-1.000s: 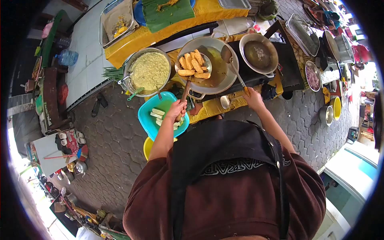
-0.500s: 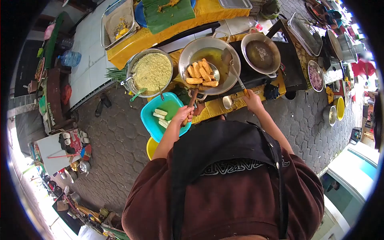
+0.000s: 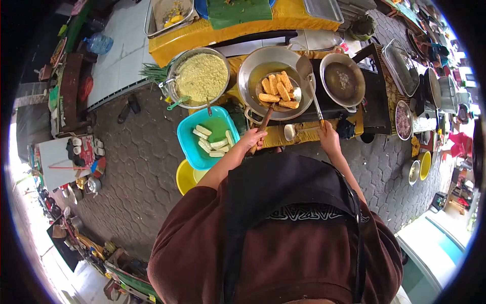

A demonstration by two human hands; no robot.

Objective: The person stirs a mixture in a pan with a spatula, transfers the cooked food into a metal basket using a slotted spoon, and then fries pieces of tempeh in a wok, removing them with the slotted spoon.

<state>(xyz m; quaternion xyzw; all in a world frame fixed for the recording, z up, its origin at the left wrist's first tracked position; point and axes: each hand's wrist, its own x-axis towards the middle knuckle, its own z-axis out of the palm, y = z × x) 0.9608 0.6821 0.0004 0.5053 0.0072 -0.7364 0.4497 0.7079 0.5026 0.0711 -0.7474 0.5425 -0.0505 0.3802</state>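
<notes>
My left hand [image 3: 253, 140] is closed round the wooden handle of a skimmer [image 3: 265, 119]. The skimmer's round head bears several browned fried pieces [image 3: 277, 87] over the oil in a wide wok [image 3: 248, 71]. My right hand [image 3: 328, 137] grips the handle of a long metal spatula [image 3: 315, 93], whose blade rests near the wok's right rim. Below and left of the wok, a turquoise basin [image 3: 186, 142] holds several pale white pieces [image 3: 218, 144] in liquid. A ladle [image 3: 290, 132] lies between my hands on the yellow cloth.
A pot of yellow batter [image 3: 202, 77] stands left of the wok, a second oil pan [image 3: 342, 81] to its right. Behind are a banana leaf [image 3: 238, 12] and trays [image 3: 324, 11]. A yellow bucket [image 3: 185, 178] sits below the basin. A bowl of chopped onions [image 3: 403, 120] is at the right.
The view has shifted, so the cooking things appear further right. More white pieces show in the basin. Both hands keep their tools, and the fried pieces remain on the skimmer.
</notes>
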